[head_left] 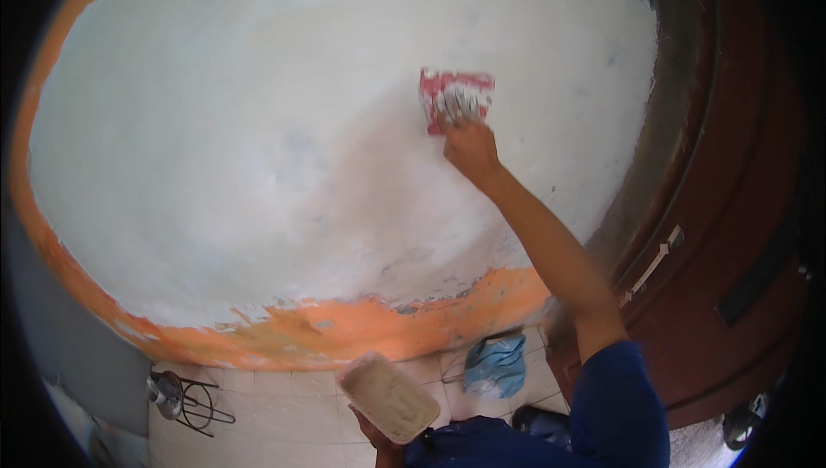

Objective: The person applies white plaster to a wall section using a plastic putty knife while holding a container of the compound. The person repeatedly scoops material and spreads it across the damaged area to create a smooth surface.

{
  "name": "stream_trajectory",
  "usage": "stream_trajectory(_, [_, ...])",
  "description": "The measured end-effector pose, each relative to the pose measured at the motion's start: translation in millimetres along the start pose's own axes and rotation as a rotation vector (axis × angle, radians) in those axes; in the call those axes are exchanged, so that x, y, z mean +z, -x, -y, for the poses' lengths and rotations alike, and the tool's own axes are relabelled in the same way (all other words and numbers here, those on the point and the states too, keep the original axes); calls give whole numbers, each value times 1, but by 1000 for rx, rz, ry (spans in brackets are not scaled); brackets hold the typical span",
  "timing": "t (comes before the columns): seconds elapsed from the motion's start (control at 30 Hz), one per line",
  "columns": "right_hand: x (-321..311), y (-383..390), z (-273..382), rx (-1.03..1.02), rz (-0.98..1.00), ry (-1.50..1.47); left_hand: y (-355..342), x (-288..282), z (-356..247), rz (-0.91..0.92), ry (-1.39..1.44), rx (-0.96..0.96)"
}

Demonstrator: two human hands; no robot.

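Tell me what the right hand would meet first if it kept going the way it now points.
The right hand points up at the wall, pressing a red-and-white scraper flat on the white plaster. Going straight on, it would likely meet only more plastered wall above the scraper; nothing else shows in that line.

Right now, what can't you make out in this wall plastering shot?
- Head view: the blade of the red tool, mostly covered by plaster and the right hand.
- The left hand, largely hidden under the plaster tray and cut off by the lower edge.
- The blue bundle on the floor: too blurred to identify.
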State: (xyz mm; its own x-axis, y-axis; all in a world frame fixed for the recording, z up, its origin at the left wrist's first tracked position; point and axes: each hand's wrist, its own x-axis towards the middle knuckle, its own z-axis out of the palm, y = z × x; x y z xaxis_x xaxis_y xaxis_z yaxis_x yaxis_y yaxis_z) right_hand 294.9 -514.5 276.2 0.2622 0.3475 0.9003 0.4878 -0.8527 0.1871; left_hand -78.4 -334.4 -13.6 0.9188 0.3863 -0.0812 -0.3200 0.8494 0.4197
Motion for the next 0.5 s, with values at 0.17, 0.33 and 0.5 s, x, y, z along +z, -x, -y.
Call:
stream_trajectory(0.17, [-11, 73, 20, -59, 28, -200, 4, 10, -12, 128, -60, 12])
stream_trajectory(0.33, [-71, -6, -6, 96, -200, -287, -4, -26, -10, 65, 35, -12])
stream_trajectory(0.5, [-75, -87, -39, -3, -328, -96, -1, -5, -1, -10, -10, -43])
